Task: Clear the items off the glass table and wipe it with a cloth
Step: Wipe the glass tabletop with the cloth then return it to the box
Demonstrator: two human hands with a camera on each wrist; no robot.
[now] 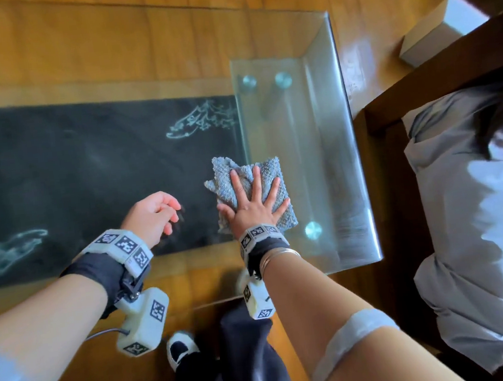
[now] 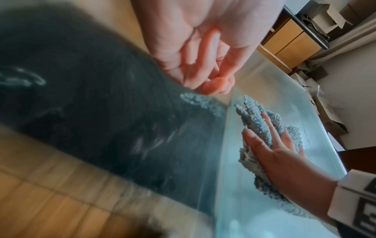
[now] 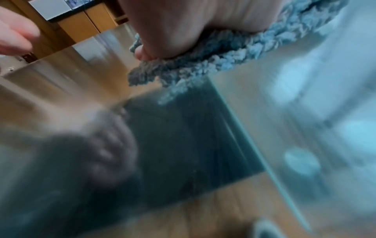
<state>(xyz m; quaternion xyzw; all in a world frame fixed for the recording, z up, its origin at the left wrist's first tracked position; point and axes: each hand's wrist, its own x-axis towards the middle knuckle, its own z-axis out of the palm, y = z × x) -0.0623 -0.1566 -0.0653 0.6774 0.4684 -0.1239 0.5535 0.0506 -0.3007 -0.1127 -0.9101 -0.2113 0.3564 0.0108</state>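
Head view: the cloth [image 1: 251,187] is pressed flat on the glass table [image 1: 327,157] under the splayed right hand [image 1: 253,208], unwiped glass stretching ahead and rightward, while the left hand [image 1: 153,214] is held loosely curled, empty.

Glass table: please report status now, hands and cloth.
Right hand flat, pressing cloth on glass table. Left hand loosely curled, holding nothing, above the dark rug. No items seen on the glass.
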